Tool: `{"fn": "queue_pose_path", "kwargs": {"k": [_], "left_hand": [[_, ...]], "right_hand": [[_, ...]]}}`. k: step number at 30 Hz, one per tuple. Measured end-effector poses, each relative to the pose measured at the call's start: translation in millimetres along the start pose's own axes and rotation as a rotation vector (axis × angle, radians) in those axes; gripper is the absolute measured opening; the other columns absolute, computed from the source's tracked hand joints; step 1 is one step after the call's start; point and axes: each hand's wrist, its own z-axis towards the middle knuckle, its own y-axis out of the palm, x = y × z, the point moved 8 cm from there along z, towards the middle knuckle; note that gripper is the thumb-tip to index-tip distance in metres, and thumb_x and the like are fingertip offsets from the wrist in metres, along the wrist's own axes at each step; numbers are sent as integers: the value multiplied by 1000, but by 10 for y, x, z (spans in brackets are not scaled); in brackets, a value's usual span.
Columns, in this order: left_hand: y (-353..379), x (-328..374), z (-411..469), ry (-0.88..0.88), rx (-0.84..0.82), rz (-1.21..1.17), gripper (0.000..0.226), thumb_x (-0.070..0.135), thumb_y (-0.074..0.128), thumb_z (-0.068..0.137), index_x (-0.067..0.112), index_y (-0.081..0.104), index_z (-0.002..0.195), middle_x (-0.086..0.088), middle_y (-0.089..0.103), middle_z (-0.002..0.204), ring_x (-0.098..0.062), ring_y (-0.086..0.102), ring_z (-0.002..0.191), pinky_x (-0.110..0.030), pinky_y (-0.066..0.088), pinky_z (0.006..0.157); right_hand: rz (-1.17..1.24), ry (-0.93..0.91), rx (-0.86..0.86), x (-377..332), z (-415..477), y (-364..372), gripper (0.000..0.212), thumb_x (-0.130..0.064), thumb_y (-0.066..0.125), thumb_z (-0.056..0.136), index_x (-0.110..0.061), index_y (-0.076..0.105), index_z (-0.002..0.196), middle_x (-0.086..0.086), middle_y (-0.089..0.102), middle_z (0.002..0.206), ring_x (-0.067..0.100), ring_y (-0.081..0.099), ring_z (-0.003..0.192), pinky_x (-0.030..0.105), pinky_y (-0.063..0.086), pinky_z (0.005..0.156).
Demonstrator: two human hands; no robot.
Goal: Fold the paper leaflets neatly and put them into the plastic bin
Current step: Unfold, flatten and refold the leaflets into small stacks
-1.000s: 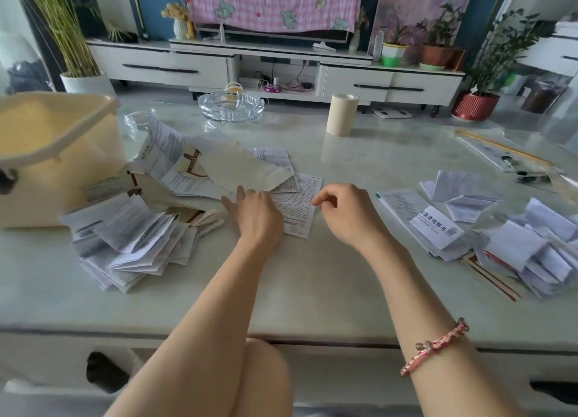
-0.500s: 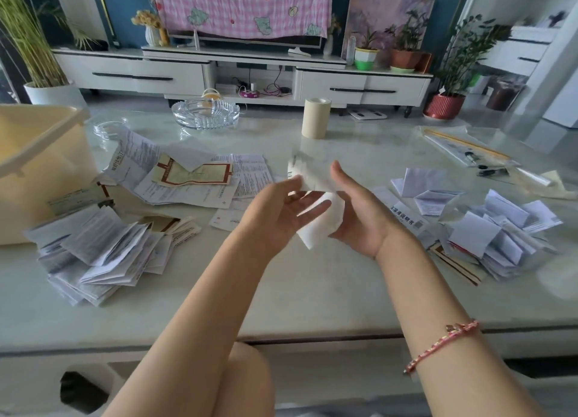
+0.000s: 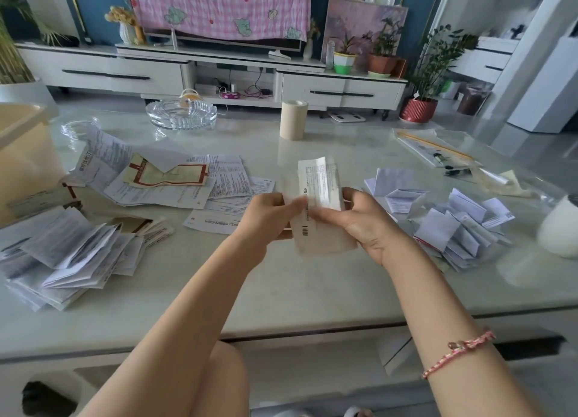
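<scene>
- At the far left edge we see the plastic bin (image 3: 23, 157), cream-coloured, standing on the counter (image 3: 312, 288).
- Just in front of the bin lies a loose pile of folded leaflets (image 3: 65, 254), fanned and overlapping.
- Behind that pile, flat sheets (image 3: 162, 182) are spread open on the counter, one with a red-brown border on top.
- Farther back stands a glass ashtray (image 3: 181, 114), well apart from the papers.
- Our left grip (image 3: 266, 219) has its fingers curled round the left edge of a single leaflet (image 3: 319, 182), pinching it.
- That leaflet is held up off the counter between both hands, near the middle; its top part stands upright with printed text and its lower part shows a barcode.
- Behind it, a beige roll (image 3: 292, 121) stands upright on the counter.
- Our right grip (image 3: 366, 225) holds the leaflet's right side, thumb laid across the front.
- A pink bracelet (image 3: 459, 349) circles the right forearm.
- To the right lies a second heap of folded papers (image 3: 459, 229).
- At the right edge a white rounded object (image 3: 560, 229) is cut off; we cannot tell what it is.
</scene>
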Motion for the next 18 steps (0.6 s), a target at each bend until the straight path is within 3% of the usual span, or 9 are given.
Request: {"fn": "queue_pose_path", "kwargs": {"k": [3,6,9,11,14,18], "left_hand": [[-30,54,-7,54,48,-17,13,14,58,92,13,63,80,-1,68,79,-6,65,65,-17,56,57],[18,55,-13,29,2,-29,14,8,53,93,10,62,83,-2,68,81,-9,66,68,-18,57,60],[98,46,-17,11,-41,-59,17,18,51,95,5,61,89,-5,66,80,-13,65,67,-22,57,60],[148,53,-22,24,-65,-63,21,24,52,95,6,60,88,-4,66,77,-13,65,65,-23,56,59],[168,88,-51,88,-39,16,12,15,56,93,9,61,83,-4,66,78,-12,65,67,-23,58,59],[138,117,-59,137,7,105,8,10,56,93,11,61,87,-1,63,78,-12,62,67,-20,56,54]], "right_hand": [[114,75,-59,78,-40,-37,34,-21,73,78,-11,61,107,7,68,104,19,65,90,34,51,83],[142,81,-55,95,-70,-127,29,-24,70,81,-10,61,105,8,66,101,20,63,86,34,50,80],[82,31,-9,67,-95,-155,32,-26,73,77,-11,64,104,5,69,102,19,66,92,33,51,86],[52,-30,20,18,-104,-148,15,-20,73,79,-18,66,92,0,71,93,14,67,86,29,51,82],[39,-46,-26,-4,-132,-132,12,-17,70,82,-19,66,93,-1,71,95,13,67,88,26,51,81],[87,57,-69,36,-134,-203,9,-17,60,90,-14,61,98,2,67,89,13,63,76,20,49,61]]}}
